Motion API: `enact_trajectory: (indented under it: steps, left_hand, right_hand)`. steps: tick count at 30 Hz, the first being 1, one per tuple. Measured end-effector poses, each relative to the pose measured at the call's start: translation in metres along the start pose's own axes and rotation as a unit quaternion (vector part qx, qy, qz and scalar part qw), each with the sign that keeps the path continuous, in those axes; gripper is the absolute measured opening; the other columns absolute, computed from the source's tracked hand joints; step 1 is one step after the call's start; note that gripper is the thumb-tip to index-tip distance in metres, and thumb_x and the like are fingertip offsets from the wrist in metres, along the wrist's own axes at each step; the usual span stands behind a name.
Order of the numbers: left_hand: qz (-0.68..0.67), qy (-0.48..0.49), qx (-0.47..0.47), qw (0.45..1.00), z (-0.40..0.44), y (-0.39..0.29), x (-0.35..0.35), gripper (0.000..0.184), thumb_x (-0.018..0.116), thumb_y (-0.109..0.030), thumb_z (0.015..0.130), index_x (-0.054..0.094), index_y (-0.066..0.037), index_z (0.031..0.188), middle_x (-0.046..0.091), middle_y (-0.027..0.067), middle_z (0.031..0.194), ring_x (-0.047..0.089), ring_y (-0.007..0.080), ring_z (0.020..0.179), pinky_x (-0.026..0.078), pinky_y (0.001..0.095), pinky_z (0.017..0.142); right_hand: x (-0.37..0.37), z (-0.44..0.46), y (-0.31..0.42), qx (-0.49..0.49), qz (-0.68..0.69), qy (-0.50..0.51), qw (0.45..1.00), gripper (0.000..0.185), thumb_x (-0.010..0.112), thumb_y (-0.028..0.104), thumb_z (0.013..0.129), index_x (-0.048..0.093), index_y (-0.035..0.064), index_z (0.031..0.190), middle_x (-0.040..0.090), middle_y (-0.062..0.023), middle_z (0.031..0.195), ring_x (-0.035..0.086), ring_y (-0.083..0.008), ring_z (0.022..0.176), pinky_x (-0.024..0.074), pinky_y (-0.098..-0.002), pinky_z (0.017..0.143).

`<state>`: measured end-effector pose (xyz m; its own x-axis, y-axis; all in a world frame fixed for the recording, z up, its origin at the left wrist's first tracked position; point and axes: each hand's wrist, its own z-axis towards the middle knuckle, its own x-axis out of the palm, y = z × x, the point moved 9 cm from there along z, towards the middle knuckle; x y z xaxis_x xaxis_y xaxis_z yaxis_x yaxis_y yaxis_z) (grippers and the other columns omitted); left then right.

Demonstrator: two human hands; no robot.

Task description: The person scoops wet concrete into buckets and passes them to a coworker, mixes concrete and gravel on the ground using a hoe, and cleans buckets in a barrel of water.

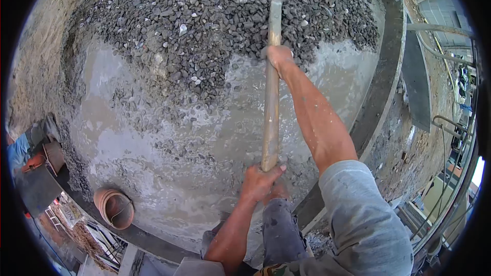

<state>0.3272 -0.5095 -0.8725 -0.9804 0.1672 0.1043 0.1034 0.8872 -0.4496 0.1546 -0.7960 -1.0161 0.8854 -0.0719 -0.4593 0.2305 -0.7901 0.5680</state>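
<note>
In the head view we count two hands, one long handle, one heap of gravel and one wide pool of wet cement. The handle [271, 107] is of wood, and its far part is coated with grey. It stretches from the lower middle of the view up to the gravel [204, 25], and its far end lies over the stones. What head it carries, we cannot tell.

The right hand [280, 58] is closed around the handle, higher up, near the edge between the gravel and the wet cement [189, 138]. Its fingers are wrapped narrow, with the wood inside. The left hand [259, 181] is closed at the near end of the handle, and its thumb points to the right side of the view. So both hands hold the same handle, well apart from each other, and neither is open wide.

Near the lower left, beside the border [153, 248] of the cement, we see a reddish bucket [116, 209], which is tilted. It shows several rims, so maybe more than one is nested; the exact number we cannot tell. At the left edge there is one more bucket [54, 156], and near it a person in blue clothing [19, 151], only partly visible. One grey panel [417, 82] is on the right, outside the border.
</note>
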Motion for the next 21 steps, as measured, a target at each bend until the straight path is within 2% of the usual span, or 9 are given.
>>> enact_trajectory:
  steps: [4,8,11,13,16,17,19,20,21]
  left_hand:
    - [0.068,-0.003,-0.105,0.992,-0.082,0.091,-0.056,0.047,0.073,-0.045,0.069,0.066,0.001,0.076,0.063,0.0102,0.065,0.061,0.0208,0.065,0.047,0.0366,0.061]
    - [0.223,-0.027,-0.117,0.967,-0.186,0.183,-0.103,0.058,0.072,-0.054,0.064,0.066,0.002,0.078,0.063,0.0188,0.067,0.065,0.032,0.067,0.049,0.0419,0.064]
    - [0.331,-0.024,-0.119,0.936,-0.257,0.228,-0.143,0.061,0.069,-0.06,0.064,0.068,-0.001,0.082,0.065,0.0205,0.071,0.066,0.035,0.072,0.051,0.0415,0.067]
    - [0.234,0.006,-0.145,0.961,-0.292,0.216,-0.155,0.052,0.074,-0.05,0.066,0.069,-0.002,0.084,0.066,0.0138,0.067,0.066,0.0266,0.063,0.052,0.0351,0.062]
    - [0.287,-0.04,-0.032,0.957,-0.301,0.224,-0.15,0.05,0.074,-0.051,0.065,0.069,-0.003,0.077,0.065,0.0132,0.065,0.067,0.027,0.062,0.052,0.0343,0.058]
    - [0.286,-0.01,-0.082,0.955,-0.28,0.213,-0.134,0.049,0.075,-0.051,0.065,0.068,-0.003,0.074,0.065,0.0131,0.064,0.067,0.0267,0.063,0.052,0.0346,0.059]
    - [0.261,-0.017,-0.031,0.965,-0.206,0.151,-0.105,0.053,0.07,-0.059,0.065,0.069,-0.009,0.083,0.067,0.0141,0.074,0.066,0.0307,0.075,0.053,0.0369,0.067]
    - [0.215,-0.027,0.032,0.976,-0.16,0.099,-0.093,0.05,0.072,-0.054,0.066,0.069,-0.009,0.086,0.067,0.0135,0.076,0.066,0.0304,0.075,0.053,0.037,0.068]
    - [0.121,-0.055,0.156,0.979,-0.112,0.046,-0.085,0.048,0.074,-0.049,0.065,0.069,-0.008,0.088,0.067,0.0133,0.074,0.067,0.0297,0.074,0.053,0.0363,0.069]
  right_hand:
    - [0.055,-0.099,-0.126,0.112,0.063,0.051,0.99,0.044,0.055,0.013,0.066,0.059,-0.0147,0.1,0.063,-0.0263,0.091,0.064,-0.0362,0.083,0.0497,-0.0413,0.072]
    - [0.072,-0.265,-0.183,0.202,0.194,0.072,0.957,0.021,0.059,0.006,0.068,0.057,-0.0083,0.083,0.055,-0.0157,0.064,0.056,-0.0266,0.049,0.0447,-0.0413,0.042]
    - [0.099,-0.357,-0.235,0.269,0.221,0.102,0.932,0.013,0.061,0.005,0.07,0.053,-0.0001,0.079,0.053,-0.0102,0.06,0.054,-0.0238,0.044,0.0463,-0.0373,0.04]
    - [0.113,-0.4,-0.233,0.287,0.216,0.114,0.926,0.014,0.062,0.004,0.07,0.053,-0.0002,0.08,0.052,-0.0096,0.061,0.054,-0.0232,0.044,0.0464,-0.0365,0.04]
    - [0.106,-0.418,-0.15,0.218,0.198,0.144,0.945,0.015,0.062,0.004,0.071,0.052,-0.0005,0.082,0.053,-0.0096,0.062,0.054,-0.0216,0.045,0.0464,-0.0357,0.041]
    - [0.096,-0.409,-0.108,0.171,0.212,0.17,0.947,0.017,0.062,0.003,0.071,0.051,-0.001,0.084,0.053,-0.0094,0.062,0.054,-0.0208,0.046,0.0464,-0.0349,0.042]
    - [0.08,-0.352,0.003,0.046,0.24,0.212,0.946,0.024,0.063,0.003,0.072,0.048,-0.0023,0.09,0.053,-0.0093,0.063,0.054,-0.0192,0.047,0.0462,-0.0324,0.042]
    - [0.065,-0.324,0.074,-0.04,0.238,0.212,0.947,0.026,0.064,0.005,0.071,0.048,-0.0018,0.091,0.053,-0.0072,0.064,0.054,-0.0162,0.048,0.0452,-0.0304,0.043]
    - [0.055,-0.288,0.133,-0.115,0.207,0.212,0.948,0.028,0.064,0.006,0.072,0.047,-0.0031,0.093,0.052,-0.0064,0.063,0.054,-0.0155,0.048,0.0464,-0.0295,0.042]
